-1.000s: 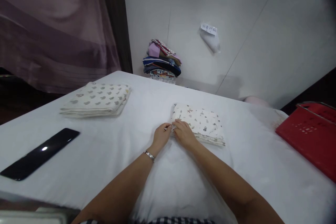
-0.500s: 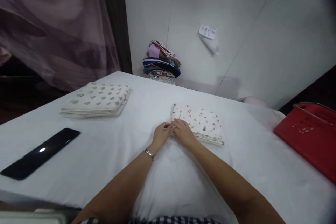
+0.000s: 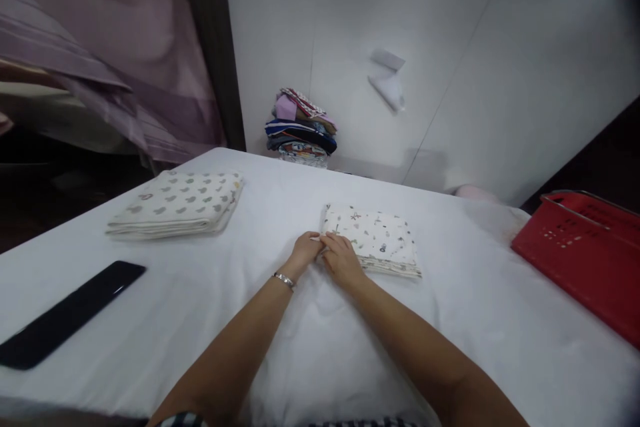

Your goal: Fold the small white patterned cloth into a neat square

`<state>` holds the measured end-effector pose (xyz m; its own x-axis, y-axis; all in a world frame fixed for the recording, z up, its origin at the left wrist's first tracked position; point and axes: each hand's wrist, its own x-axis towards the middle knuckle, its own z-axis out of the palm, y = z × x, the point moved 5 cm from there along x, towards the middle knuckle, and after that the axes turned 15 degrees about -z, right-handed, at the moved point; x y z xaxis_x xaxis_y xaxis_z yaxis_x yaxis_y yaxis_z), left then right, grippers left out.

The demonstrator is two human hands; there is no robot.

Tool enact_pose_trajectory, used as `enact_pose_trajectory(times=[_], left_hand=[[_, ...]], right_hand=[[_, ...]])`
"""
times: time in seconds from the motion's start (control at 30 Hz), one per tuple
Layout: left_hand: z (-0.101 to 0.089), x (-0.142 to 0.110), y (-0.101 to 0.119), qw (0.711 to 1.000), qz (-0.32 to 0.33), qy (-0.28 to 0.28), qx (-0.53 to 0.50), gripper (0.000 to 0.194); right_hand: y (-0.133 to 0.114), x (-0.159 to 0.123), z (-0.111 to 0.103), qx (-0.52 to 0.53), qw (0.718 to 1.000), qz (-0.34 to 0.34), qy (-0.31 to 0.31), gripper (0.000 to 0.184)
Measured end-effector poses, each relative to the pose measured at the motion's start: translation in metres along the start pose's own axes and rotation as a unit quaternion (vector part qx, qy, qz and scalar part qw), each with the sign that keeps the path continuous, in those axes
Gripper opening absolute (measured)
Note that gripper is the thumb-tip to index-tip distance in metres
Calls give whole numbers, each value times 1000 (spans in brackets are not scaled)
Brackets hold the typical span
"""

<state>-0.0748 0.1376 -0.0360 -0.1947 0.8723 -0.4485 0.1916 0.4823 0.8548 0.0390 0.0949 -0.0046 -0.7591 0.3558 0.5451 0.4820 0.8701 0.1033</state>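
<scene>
The right hand (image 3: 343, 259), the nearer, overlaps the near-left corner of the folded printed cloth (image 3: 383, 233), with the left hand (image 3: 306, 250) just left; whether either pinches fabric cannot be told. The cloth's longer span runs rightward from them across the white sheet (image 3: 200, 307).

Touches the left edge of a finely patterned folded cloth (image 3: 385, 233) with right hand (image 3: 343, 261), with left hand (image 3: 306, 249) close beside, in an unclear grip. Wears a bracelet (image 3: 284, 281) on the left wrist. Has another folded cloth (image 3: 183, 200) and a black slab (image 3: 75, 313) leftward on the white table (image 3: 280, 197), a red basket (image 3: 585, 253) rightward.
</scene>
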Motion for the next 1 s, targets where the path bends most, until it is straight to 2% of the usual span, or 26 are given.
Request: enact_pose_trajectory(times=[0.13,0.3,0.4,0.53,0.7,0.77,0.87,0.93,1.0], left_hand=[[2,8,-1,996,39,29,79,45],[2,4,0,984,71,63,153,42],[2,0,3,975,78,84,192,38],[2,2,3,970,91,83,209,36],[2,10,2,973,95,64,203,37],[2,11,2,974,85,57,201,38],[3,13,3,975,65,55,203,40],[3,13,5,975,59,60,207,42],[4,12,7,972,60,66,215,44]], right_hand=[[-2,-4,5,-5,1000,14,-5,18],[-2,-5,9,7,998,52,-34,19],[-2,-9,4,19,997,55,-43,19],[8,-34,-19,23,998,53,-2,19],[50,-106,-69,4,985,154,74,22],[68,-142,-90,5,967,230,112,22],[88,-191,-112,37,909,383,162,22],[94,-213,-118,82,861,473,171,23],[97,-221,-118,134,822,530,157,25]])
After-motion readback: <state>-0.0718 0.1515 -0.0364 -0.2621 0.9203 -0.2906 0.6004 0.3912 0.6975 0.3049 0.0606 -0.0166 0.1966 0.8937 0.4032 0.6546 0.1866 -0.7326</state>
